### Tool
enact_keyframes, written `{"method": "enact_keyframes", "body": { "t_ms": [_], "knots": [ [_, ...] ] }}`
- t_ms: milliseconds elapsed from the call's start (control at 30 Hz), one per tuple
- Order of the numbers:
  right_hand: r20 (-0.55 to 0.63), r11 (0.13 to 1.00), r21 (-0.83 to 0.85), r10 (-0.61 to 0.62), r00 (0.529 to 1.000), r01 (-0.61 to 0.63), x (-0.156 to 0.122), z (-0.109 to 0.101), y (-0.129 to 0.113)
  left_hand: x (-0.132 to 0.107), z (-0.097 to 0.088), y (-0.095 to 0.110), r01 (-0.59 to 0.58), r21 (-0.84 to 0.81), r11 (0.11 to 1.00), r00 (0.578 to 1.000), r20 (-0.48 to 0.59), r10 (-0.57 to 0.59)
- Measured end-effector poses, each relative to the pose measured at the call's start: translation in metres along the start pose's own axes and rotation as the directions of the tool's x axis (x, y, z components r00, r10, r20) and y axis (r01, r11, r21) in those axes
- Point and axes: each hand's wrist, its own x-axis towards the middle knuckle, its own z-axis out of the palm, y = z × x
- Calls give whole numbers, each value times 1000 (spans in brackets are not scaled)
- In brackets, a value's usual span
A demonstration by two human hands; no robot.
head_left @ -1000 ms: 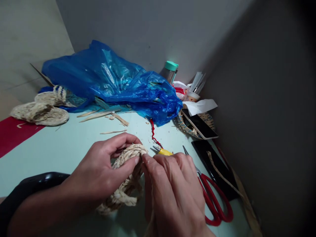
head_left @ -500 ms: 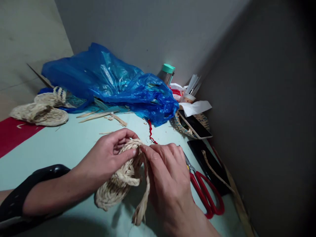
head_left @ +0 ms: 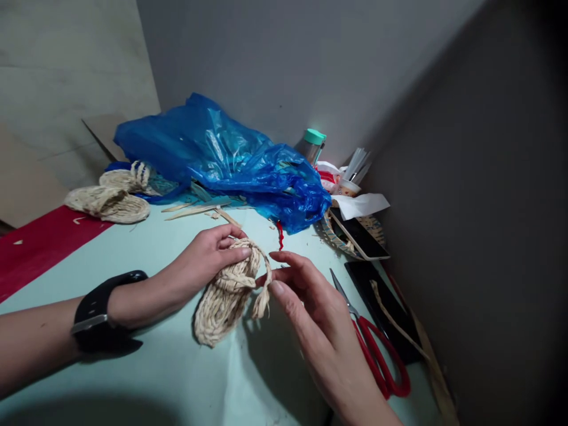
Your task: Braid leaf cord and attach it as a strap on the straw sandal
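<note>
A small woven straw sandal (head_left: 224, 297) lies on the pale green table (head_left: 177, 373). My left hand (head_left: 205, 263), a black watch on its wrist, grips the sandal's far end with thumb and fingers closed round it. My right hand (head_left: 310, 302) hovers just right of the sandal with fingers loosely spread; a loose straw strand (head_left: 262, 296) hangs from the sandal's strap by its thumb and forefinger. Whether the fingers touch the strand is unclear.
Red-handled scissors (head_left: 377, 349) lie right of my right hand, by a black tray (head_left: 381, 302). A blue plastic bag (head_left: 231, 160), a teal-lidded bottle (head_left: 313, 145), a phone in a woven basket (head_left: 355, 234) and two more straw sandals (head_left: 110, 195) sit at the back. A red strip (head_left: 39, 248) lies left.
My right hand has let go of the strand's pinch and opened, drawing back to the right. The left hand has moved the sandal farther from me, and the view has shifted left.
</note>
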Motion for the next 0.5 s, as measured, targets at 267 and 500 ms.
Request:
{"method": "enact_keyframes", "body": {
  "t_ms": [267, 500],
  "knots": [
    [-7, 987, 157, 17, 1000, -16, 6, 8, 4, 1, -9, -2, -59, 222, 973, 998, 8, 59],
    [15, 963, 265, 48, 999, -50, 11, 15, 9, -20, -20, 4, -83, 500, 862, 984, -93, 149]
  ]
}}
